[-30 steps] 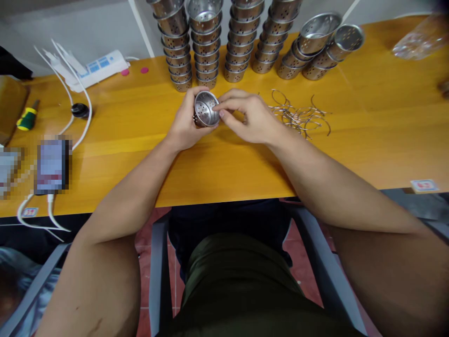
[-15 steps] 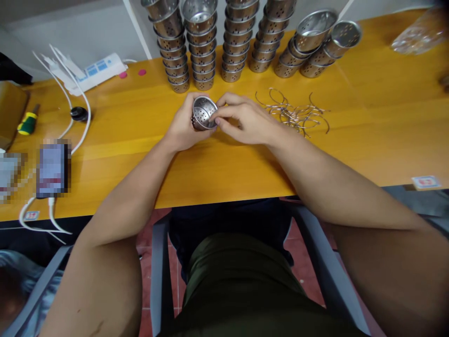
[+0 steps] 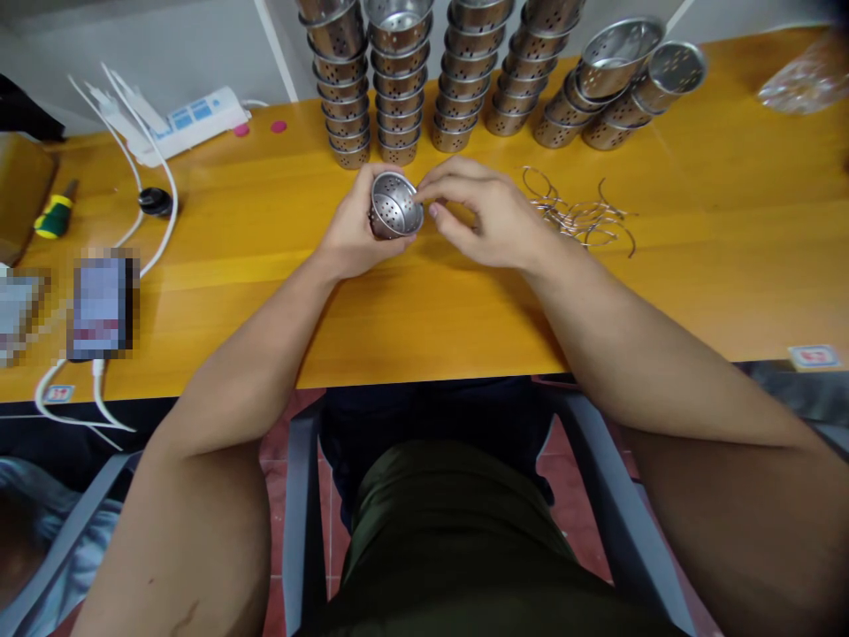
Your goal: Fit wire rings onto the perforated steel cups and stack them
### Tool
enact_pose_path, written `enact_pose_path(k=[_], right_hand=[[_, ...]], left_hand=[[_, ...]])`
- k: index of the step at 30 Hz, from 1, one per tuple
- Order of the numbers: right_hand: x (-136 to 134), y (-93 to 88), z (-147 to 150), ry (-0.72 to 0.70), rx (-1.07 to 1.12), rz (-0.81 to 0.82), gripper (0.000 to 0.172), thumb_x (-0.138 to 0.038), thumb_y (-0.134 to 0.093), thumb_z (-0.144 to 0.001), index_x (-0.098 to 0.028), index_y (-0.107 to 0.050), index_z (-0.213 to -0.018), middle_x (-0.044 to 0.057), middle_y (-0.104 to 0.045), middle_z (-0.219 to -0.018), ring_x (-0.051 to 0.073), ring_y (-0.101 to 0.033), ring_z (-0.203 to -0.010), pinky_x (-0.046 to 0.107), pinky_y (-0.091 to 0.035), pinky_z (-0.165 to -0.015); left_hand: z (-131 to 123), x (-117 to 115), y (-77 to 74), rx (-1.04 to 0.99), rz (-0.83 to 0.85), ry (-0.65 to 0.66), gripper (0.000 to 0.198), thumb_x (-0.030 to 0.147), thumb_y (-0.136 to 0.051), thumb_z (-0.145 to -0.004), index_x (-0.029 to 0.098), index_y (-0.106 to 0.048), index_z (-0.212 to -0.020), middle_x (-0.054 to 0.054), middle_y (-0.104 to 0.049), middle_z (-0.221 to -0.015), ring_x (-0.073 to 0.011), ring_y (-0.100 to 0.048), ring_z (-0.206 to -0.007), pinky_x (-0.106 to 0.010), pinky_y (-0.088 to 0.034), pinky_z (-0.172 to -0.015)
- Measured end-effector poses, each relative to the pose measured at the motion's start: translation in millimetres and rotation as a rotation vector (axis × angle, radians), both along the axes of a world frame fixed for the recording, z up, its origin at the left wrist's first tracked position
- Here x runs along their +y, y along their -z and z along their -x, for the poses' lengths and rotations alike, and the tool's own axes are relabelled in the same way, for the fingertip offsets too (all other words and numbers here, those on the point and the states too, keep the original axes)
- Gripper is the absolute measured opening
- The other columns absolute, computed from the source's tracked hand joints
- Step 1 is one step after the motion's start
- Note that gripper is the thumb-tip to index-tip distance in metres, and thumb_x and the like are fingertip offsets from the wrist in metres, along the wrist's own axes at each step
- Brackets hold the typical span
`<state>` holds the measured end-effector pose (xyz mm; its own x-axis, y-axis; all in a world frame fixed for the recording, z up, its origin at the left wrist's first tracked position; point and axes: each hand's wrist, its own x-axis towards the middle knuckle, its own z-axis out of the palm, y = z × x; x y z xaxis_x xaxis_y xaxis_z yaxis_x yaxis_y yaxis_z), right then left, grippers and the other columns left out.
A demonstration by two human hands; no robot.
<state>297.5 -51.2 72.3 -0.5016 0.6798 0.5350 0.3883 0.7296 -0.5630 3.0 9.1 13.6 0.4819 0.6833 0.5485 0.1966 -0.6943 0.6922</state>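
Observation:
A small perforated metal cup [image 3: 396, 209] is tilted so that its open mouth faces me. Wrapped around its left side and underside, my left hand [image 3: 355, 228] holds it just above the table. My right hand [image 3: 487, 211] is at the cup's right rim, with the index fingertip at the edge and the thumb a little apart from it; I see nothing between them. Thin bent metal wires [image 3: 584, 217] lie in a loose tangle to the right of that hand.
Tall stacks of perforated cups [image 3: 400, 84] stand along the back, with leaning stacks [image 3: 620, 57] on their right. A power strip [image 3: 192, 124], phone [image 3: 103, 305], cables and a screwdriver [image 3: 57, 215] occupy the left. A clear plastic bag [image 3: 806, 80] lies far right.
My right fingers have drawn back slightly from inside the cup to its rim. The cup's mouth is less covered. The whole view has shifted a little.

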Motion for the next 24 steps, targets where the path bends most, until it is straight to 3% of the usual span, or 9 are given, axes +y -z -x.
enact_pose_path(k=[7,12,19,24], right_hand=[[0.1,1.8,1.5,-0.044,-0.034,0.038,0.031,-0.058,-0.085,-0.116,-0.041,-0.098,-0.139,0.011,-0.089,-0.157,0.046,-0.082,-0.151,0.074,-0.067,-0.139],[2.3,6.5,1.3,-0.073,-0.071,-0.007,0.028,-0.050,-0.082,-0.118,-0.036,-0.097,-0.136,0.013,-0.085,-0.155,0.043,-0.081,-0.147,0.069,-0.067,-0.136],[-0.1,6.0,-3.3,-0.063,-0.133,-0.033,0.026,-0.057,-0.089,-0.117,-0.035,-0.090,-0.130,0.014,-0.079,-0.150,0.042,-0.077,-0.142,0.066,-0.066,-0.134],[-2.7,-2.9,-10.7,-0.132,-0.133,0.005,0.039,-0.071,-0.073,-0.128,-0.035,-0.088,-0.137,0.013,-0.083,-0.142,0.038,-0.080,-0.131,0.059,-0.071,-0.125]], left_hand=[[1.9,-1.6,1.6,0.027,0.001,-0.014,0.111,0.094,-0.111,-0.088,0.033,-0.063,-0.168,-0.013,-0.082,-0.150,-0.0403,-0.084,-0.143,-0.059,-0.072,-0.123],[1.4,-0.2,4.1,0.003,0.031,0.062,0.114,0.112,-0.098,-0.090,0.037,-0.062,-0.168,-0.007,-0.083,-0.149,-0.0328,-0.082,-0.132,-0.059,-0.074,-0.115],[5.5,6.5,7.4,0.061,0.041,0.058,0.110,0.084,-0.122,-0.080,0.031,-0.066,-0.158,-0.012,-0.080,-0.150,-0.0397,-0.086,-0.140,-0.060,-0.073,-0.126],[7.5,5.6,5.0,0.052,0.068,0.074,0.101,0.077,-0.125,-0.079,0.030,-0.070,-0.151,-0.008,-0.079,-0.137,-0.0415,-0.087,-0.138,-0.065,-0.073,-0.127]])
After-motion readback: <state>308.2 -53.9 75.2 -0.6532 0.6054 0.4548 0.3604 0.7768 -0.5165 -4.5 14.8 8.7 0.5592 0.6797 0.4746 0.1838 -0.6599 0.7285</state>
